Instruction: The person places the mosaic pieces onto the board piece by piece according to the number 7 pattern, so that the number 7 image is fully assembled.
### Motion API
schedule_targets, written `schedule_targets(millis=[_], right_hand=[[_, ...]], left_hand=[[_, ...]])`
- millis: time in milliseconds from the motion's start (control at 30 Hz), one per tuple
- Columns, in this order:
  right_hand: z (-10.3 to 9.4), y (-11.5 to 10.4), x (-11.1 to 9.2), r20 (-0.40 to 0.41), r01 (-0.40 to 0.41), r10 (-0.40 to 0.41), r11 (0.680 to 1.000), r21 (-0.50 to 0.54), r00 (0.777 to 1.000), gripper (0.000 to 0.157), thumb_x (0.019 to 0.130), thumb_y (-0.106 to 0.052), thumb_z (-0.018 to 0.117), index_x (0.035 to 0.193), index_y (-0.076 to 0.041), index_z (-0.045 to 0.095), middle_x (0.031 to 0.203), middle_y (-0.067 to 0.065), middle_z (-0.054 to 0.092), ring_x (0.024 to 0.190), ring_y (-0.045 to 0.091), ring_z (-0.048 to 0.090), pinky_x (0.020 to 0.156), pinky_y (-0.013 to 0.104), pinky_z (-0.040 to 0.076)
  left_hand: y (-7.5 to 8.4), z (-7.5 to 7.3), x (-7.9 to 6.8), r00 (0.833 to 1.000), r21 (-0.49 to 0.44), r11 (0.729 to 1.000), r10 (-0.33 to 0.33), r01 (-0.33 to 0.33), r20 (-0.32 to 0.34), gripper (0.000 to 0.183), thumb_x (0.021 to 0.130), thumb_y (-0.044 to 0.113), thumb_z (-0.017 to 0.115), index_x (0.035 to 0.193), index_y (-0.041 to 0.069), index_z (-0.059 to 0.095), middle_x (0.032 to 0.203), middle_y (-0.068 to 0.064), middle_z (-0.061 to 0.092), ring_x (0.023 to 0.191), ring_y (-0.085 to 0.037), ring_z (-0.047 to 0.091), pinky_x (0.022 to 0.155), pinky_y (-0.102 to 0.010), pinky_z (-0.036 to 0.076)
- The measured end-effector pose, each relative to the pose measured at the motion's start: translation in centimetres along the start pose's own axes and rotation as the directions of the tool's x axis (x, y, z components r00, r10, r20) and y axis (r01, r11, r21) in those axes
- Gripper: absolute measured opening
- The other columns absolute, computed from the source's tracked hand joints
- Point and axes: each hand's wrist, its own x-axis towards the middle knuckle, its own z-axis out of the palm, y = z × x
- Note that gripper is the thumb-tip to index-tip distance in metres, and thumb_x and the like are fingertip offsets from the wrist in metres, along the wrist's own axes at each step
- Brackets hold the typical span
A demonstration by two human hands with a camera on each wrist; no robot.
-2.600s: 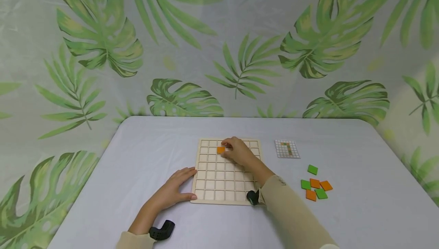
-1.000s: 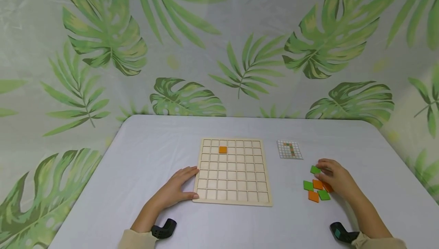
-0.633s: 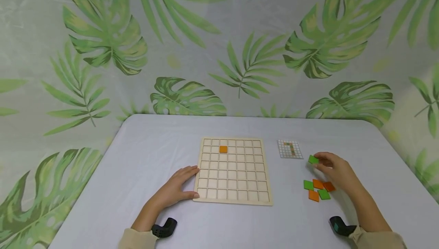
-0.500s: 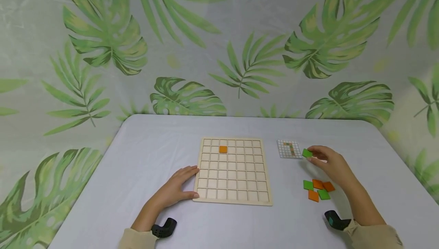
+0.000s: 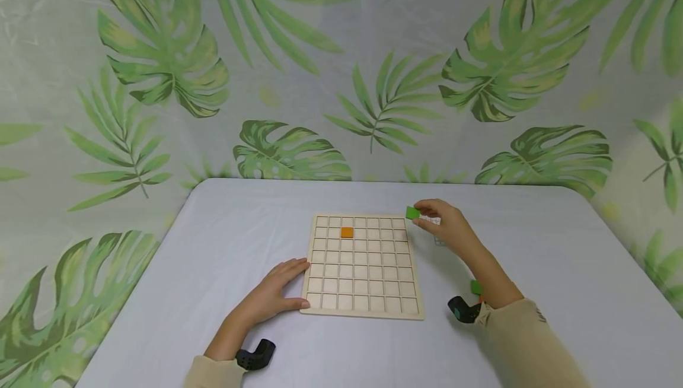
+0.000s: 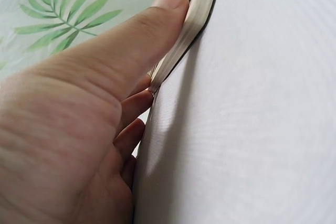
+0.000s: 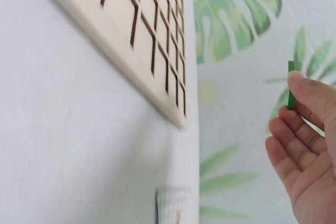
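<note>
My right hand [image 5: 449,228] pinches a square green tile [image 5: 412,213] between thumb and fingers, held in the air just off the far right corner of the wooden grid board [image 5: 363,315]. In the right wrist view that green tile [image 7: 291,85] appears edge-on, apart from the board. One orange tile [image 5: 347,232] lies in a cell of the board's second row from the back. At the board's left edge rests my left hand [image 5: 269,296], its fingers fairly straight. The left wrist view has its thumb [image 6: 142,38] on the board's rim.
Partly behind my right hand is a small card with a printed grid [image 5: 440,241]. Beside my right wrist a loose green tile [image 5: 476,286] shows; my forearm hides most of the tile pile. A leaf-patterned cloth [image 5: 288,153] hangs behind the table.
After leaving the orange tile on the board, my right hand went to the pile, picked up a green tile and carried it left toward the board. My left hand stays at the board's edge.
</note>
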Motion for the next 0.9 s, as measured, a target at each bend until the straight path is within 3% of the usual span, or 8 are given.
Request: schedule_targets(millis=[533, 700, 900], right_hand=[[7.8, -1.1, 3.8, 0.125, 0.016, -0.023, 0.999, 0.051, 0.992, 0.034, 0.084, -0.015, 0.064, 0.114, -0.001, 0.057, 0.109, 0.01, 0.057, 0.099, 0.025, 0.054, 0.085, 0.037, 0.046], [9.2, -1.0, 4.2, 0.192, -0.011, 0.008, 1.0, 0.015, 0.981, 0.031, 0.083, -0.017, 0.065, 0.111, -0.004, 0.059, 0.105, 0.007, 0.057, 0.094, 0.02, 0.054, 0.081, 0.033, 0.047], [10.0, -1.1, 4.4, 0.212, -0.036, 0.041, 0.999, -0.026, 0.976, 0.026, 0.081, -0.017, 0.068, 0.105, -0.007, 0.063, 0.101, 0.004, 0.055, 0.093, 0.018, 0.052, 0.082, 0.032, 0.046]], left_hand=[[0.1, 0.0, 0.2, 1.0, -0.008, 1.0, 0.017, -0.017, 0.001, 0.08, 0.07, 0.045, 0.071, 0.135, 0.009, 0.041, 0.14, -0.007, 0.035, 0.131, -0.029, 0.023, 0.107, -0.045, 0.012], [-0.1, 0.1, 0.2, 1.0, -0.012, 1.0, 0.011, -0.011, -0.001, 0.08, 0.07, 0.045, 0.071, 0.135, 0.01, 0.041, 0.14, -0.006, 0.035, 0.131, -0.03, 0.023, 0.107, -0.046, 0.013], [0.2, 0.0, 0.1, 1.0, -0.022, 1.0, 0.004, -0.004, -0.002, 0.08, 0.07, 0.043, 0.072, 0.135, 0.008, 0.041, 0.14, -0.008, 0.035, 0.131, -0.031, 0.022, 0.106, -0.048, 0.014]])
